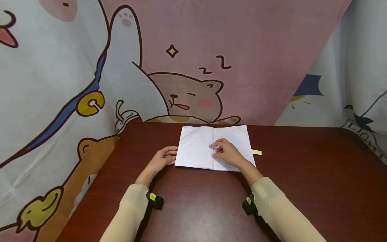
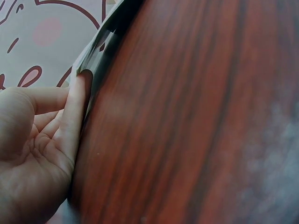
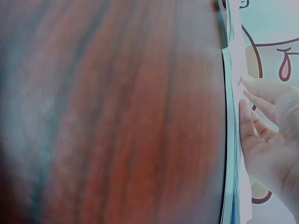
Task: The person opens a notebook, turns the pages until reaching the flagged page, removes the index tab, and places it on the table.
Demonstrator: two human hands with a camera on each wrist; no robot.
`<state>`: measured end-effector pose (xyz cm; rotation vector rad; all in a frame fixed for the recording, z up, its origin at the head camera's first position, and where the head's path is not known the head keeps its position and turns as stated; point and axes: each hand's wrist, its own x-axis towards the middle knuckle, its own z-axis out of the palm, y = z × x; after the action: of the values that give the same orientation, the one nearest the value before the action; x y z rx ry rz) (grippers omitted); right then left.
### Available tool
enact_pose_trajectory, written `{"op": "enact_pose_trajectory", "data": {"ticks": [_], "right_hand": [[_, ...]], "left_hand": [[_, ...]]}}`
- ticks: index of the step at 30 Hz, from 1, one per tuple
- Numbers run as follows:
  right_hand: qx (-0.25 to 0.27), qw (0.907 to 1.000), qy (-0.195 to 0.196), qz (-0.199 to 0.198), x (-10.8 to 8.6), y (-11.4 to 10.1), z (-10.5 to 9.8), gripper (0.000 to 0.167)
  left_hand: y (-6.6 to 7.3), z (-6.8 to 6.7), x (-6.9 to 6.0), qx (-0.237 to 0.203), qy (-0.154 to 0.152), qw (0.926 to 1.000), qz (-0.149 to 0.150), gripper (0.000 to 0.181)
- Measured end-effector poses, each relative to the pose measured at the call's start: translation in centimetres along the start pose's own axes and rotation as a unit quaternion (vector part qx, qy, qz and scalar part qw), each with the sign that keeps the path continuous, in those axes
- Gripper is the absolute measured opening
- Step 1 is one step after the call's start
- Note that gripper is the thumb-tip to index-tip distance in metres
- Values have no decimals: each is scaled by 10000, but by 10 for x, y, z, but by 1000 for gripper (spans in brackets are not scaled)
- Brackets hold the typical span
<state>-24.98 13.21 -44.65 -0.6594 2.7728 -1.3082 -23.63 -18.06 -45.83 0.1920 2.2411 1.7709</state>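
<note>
Right hand (image 1: 226,153) at notebook (image 1: 195,148) | white spread pages, faintly ruled | yellow tab (image 1: 256,152)

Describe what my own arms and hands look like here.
Your left hand and right hand wear no gloves. The left sleeve and right sleeve are long and cream. A black wrist device with a yellow marking sits by each cuff.

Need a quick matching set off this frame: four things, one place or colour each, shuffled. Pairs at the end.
1. left hand
2. right hand
3. yellow strip
4. table

A. over the open pages, by the fold
B. dark reddish brown
C. at the notebook's left edge
D. sticking out past the right edge

Pairs: 1-C, 2-A, 3-D, 4-B
</note>
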Motion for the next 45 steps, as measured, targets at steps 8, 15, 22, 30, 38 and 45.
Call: {"op": "enact_pose_trajectory", "data": {"ticks": [8, 15, 22, 30, 38, 45], "right_hand": [[156, 9998, -23, 84, 1, 0, -1, 31], [182, 9996, 28, 206, -1, -1, -7, 31], [317, 9988, 77, 362, -2, 0, -14, 30], [353, 9981, 273, 421, -3, 2, -20, 31], [302, 9974, 447, 475, -3, 7, -25, 30], [217, 9965, 615, 524, -6, 9, -33, 30]], "left_hand": [[-1, 0, -2, -5, 29, 10000, -21, 44], [-1, -1, 0, 8, -13, 10000, 38, 45], [0, -2, 0, -22, 4, 10000, 12, 45], [2, -1, -2, 4, -28, 10000, 16, 45], [1, -2, -2, 0, -63, 10000, 19, 45], [2, -1, -2, -32, -49, 10000, 20, 45]]}}
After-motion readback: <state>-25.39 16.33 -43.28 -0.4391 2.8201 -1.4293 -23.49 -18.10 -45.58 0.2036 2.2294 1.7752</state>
